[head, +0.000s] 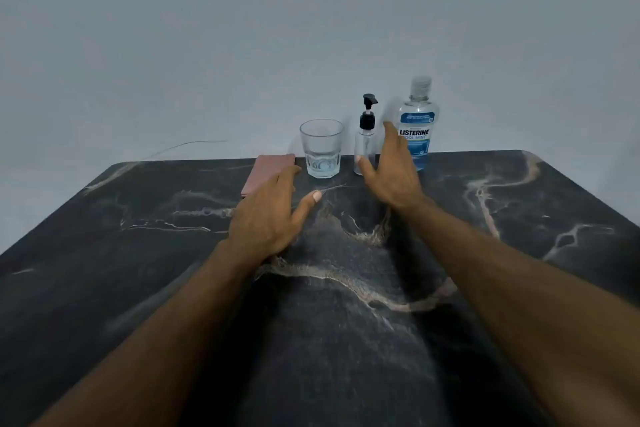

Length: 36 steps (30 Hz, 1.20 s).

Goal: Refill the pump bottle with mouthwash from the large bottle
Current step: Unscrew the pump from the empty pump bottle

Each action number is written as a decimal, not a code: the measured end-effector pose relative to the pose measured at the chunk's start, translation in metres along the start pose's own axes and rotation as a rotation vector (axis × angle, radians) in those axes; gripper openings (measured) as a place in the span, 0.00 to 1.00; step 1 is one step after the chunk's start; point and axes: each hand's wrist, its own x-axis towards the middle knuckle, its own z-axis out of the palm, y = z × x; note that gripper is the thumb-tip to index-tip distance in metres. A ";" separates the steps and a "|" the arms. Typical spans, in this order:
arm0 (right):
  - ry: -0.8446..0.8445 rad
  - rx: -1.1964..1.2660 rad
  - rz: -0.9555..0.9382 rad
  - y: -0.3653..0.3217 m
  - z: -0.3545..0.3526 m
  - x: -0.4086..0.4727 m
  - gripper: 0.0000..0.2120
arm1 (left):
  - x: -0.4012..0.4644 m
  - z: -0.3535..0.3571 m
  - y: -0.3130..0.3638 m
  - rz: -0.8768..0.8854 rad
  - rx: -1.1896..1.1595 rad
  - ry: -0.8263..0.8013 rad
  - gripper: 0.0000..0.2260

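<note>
1. The small clear plastic pump bottle with a black pump head (pixel 365 146) stands upright at the far edge of the dark marble-patterned counter (pixel 519 253), its pump still fitted.
2. Just to its right stands the large clear mouthwash bottle with a blue label and clear cap (pixel 418 121), upright and capped.
3. The right hand (pixel 393 170) is released, fingers spread, in front of both bottles, with the thumb over the pump bottle's base; whether it touches either bottle cannot be told.
4. The left hand (pixel 268 215) is released too, fingers straight, low over the counter and grasping nothing.
5. A clear faceted drinking glass (pixel 321 149) stands left of the pump bottle.
6. A flat pink rectangular object (pixel 268 170) lies left of the glass, partly behind the left hand's fingertips.
</note>
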 end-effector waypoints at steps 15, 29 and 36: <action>0.063 0.036 0.069 0.007 0.032 0.046 0.40 | 0.015 0.031 -0.017 0.010 -0.037 -0.006 0.28; -0.010 0.202 -0.001 -0.014 -0.060 -0.082 0.46 | -0.056 -0.002 0.033 -0.054 -0.136 -0.029 0.28; -0.103 0.247 -0.071 -0.025 -0.084 -0.150 0.45 | -0.108 -0.016 0.052 -0.071 -0.169 -0.030 0.28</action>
